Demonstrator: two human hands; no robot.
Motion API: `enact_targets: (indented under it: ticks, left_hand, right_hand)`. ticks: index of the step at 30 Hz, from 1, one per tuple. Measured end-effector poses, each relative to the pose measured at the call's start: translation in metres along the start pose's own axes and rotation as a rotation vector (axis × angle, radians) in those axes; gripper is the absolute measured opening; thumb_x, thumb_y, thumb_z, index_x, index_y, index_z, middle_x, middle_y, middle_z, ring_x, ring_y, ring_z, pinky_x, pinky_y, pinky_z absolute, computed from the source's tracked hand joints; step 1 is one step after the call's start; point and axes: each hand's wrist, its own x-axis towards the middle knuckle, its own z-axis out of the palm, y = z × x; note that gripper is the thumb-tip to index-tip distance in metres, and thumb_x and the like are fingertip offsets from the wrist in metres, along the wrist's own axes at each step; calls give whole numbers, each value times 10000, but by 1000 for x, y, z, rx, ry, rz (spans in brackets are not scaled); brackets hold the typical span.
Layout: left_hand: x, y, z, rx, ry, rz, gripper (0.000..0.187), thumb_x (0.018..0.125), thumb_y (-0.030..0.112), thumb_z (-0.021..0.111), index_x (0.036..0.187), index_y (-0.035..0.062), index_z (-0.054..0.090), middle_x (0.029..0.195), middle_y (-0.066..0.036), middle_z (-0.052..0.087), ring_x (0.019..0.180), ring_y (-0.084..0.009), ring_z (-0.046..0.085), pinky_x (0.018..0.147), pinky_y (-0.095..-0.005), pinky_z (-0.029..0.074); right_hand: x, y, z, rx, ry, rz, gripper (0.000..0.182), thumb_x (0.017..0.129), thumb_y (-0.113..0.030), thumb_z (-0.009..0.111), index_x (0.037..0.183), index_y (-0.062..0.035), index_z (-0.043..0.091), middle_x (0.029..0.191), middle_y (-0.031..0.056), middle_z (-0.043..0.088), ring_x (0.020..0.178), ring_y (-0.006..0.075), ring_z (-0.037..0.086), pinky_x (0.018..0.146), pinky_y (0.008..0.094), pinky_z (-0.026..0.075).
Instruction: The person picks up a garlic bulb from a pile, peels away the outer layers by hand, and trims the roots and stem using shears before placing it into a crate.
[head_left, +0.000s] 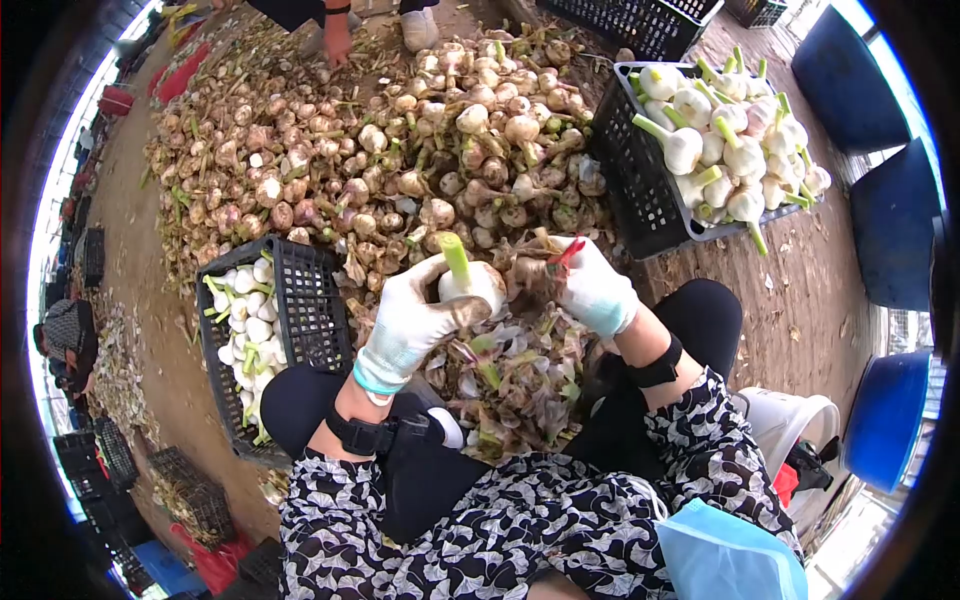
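Observation:
My left hand (415, 315), in a soiled white glove, is closed around a garlic bulb (478, 284) with its cut green stem pointing up. Just to the right, my gloved right hand (597, 292) pinches a small red tool (568, 252); its working end is hidden or too blurred to make out. Brown papery husk (528, 275) hangs between the bulb and the right fingers. Beneath both hands lies a heap of peeled-off skins (510, 375), between my knees.
A large pile of unpeeled garlic (330, 170) spreads ahead. Black crates of cleaned bulbs stand at the left (312, 300) and right (640, 190). Blue barrels (885, 420) and a white bucket (785, 425) are at far right. Another person's hand (338, 40) reaches into the pile's far edge.

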Motion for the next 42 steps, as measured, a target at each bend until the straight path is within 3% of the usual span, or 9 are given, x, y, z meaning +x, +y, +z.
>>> enact_targets:
  ticks: [5, 10, 13, 23, 28, 32, 34, 38, 42]
  left_hand:
    - [0, -2, 4, 271, 70, 88, 511, 683, 159, 800, 1101, -38, 582, 980, -77, 649, 868, -104, 590, 802, -262, 486]
    - [-1, -2, 2, 148, -92, 70, 626, 656, 123, 796, 1190, -61, 527, 1083, -118, 611, 970, -138, 568, 880, -281, 453]
    - [-2, -2, 2, -99, -74, 88, 745, 708, 183, 744, 1302, -83, 382, 1176, -140, 549, 1034, -182, 552, 912, -300, 439]
    - [16, -8, 19, -704, 343, 136, 341, 841, 30, 446, 1168, -55, 489, 1065, -154, 596, 955, -252, 597, 860, -361, 486]
    - [14, 1, 2, -997, 249, 201, 349, 849, 144, 429, 1100, -55, 567, 1069, -169, 628, 931, -268, 633, 829, -382, 524]
    - [23, -17, -20, -1143, 90, 90, 353, 887, 246, 427, 984, -32, 621, 897, -152, 668, 773, -264, 659, 708, -346, 557]
    - [19, -3, -11, -946, 236, 4, 311, 869, 205, 429, 934, -24, 629, 867, -154, 663, 735, -260, 653, 690, -342, 556]
    - [23, -12, 10, -638, 367, -14, 221, 848, 141, 438, 981, 20, 566, 828, -114, 625, 746, -258, 637, 662, -363, 557]
    - [24, -11, 33, -417, 279, 204, 417, 924, 264, 464, 1247, 3, 428, 1192, -128, 509, 1097, -224, 518, 959, -363, 413]
  right_hand:
    - [-12, -16, 17, -589, 130, -278, 179, 736, -99, 646, 770, 11, 509, 680, 216, 547, 668, 435, 536, 567, 429, 445]
    - [1, 26, 10, -506, 211, 29, 90, 762, -69, 582, 815, -11, 537, 744, 198, 592, 727, 368, 602, 587, 403, 458]
    - [-2, 2, 14, 527, 126, 240, 126, 743, 37, 513, 847, -23, 550, 718, 73, 610, 663, 168, 569, 574, 319, 454]
    - [-2, -27, 50, -180, 347, -127, 125, 848, -80, 562, 921, 21, 558, 807, 104, 612, 725, 152, 577, 665, 316, 475]
    - [29, 12, 5, 405, 554, -19, 104, 859, -21, 494, 904, -1, 586, 740, 74, 626, 688, 132, 590, 648, 278, 485]
    - [-1, 46, 12, -713, -255, 190, 166, 781, -211, 584, 846, -61, 613, 755, 146, 609, 766, 362, 601, 666, 438, 495]
    - [-6, 28, 9, -1048, 20, 3, 286, 761, -283, 622, 909, -39, 600, 910, 183, 596, 884, 401, 572, 723, 461, 484]
    - [0, -13, 20, -299, 202, -422, 496, 794, -212, 595, 1222, 11, 480, 1083, 193, 548, 967, 309, 560, 808, 390, 468]
    - [-2, -11, 18, 441, -9, 100, 405, 838, -115, 533, 1219, 12, 487, 885, 86, 624, 756, 114, 565, 658, 244, 477]
